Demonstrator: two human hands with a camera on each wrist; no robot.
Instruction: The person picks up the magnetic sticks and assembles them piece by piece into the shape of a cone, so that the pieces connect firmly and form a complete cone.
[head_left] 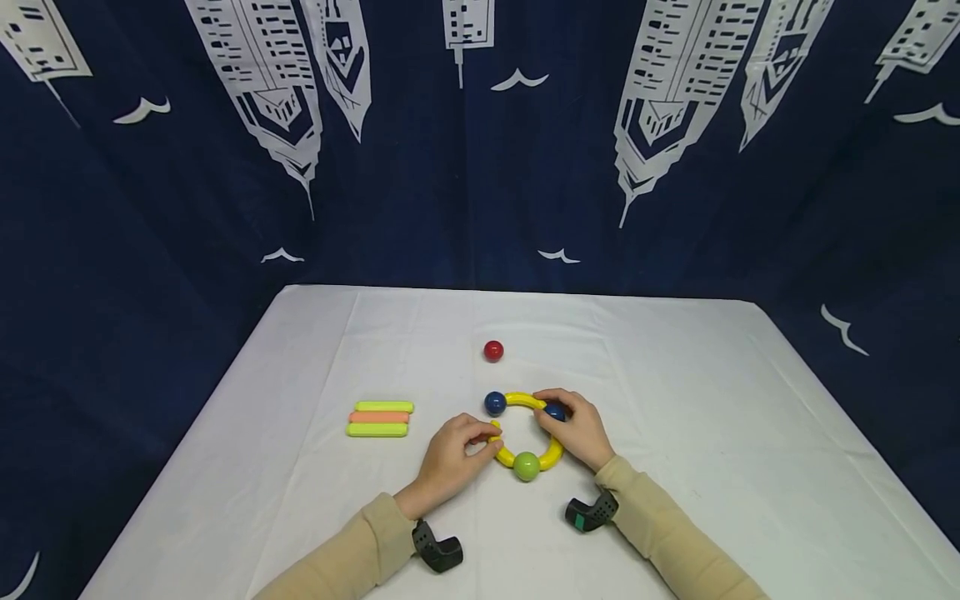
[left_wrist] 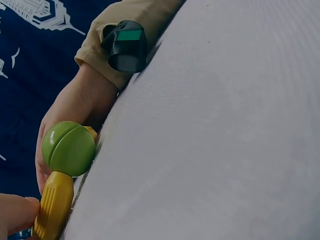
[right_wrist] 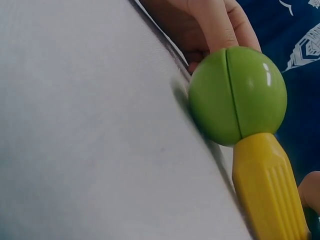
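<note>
On the white table, yellow curved rods and balls form a nearly closed ring. My left hand (head_left: 455, 450) pinches the lower-left yellow curved rod (head_left: 504, 456) near its upper end, which stands slightly apart from the left blue ball (head_left: 495, 404). At the ring's upper right, my right hand (head_left: 576, 427) holds the other blue ball (head_left: 555, 412), partly hidden by its fingers. An upper yellow curved rod (head_left: 519, 399) runs between the blue balls. At the front, a green ball (head_left: 527, 467) joins the two lower rods; its groove shows in the right wrist view.
Behind the ring lies a red ball (head_left: 493, 351). To the left, two lime-green sticks and an orange stick (head_left: 379, 417) lie side by side. A dark blue patterned curtain (head_left: 465, 167) hangs beyond the table's far edge.
</note>
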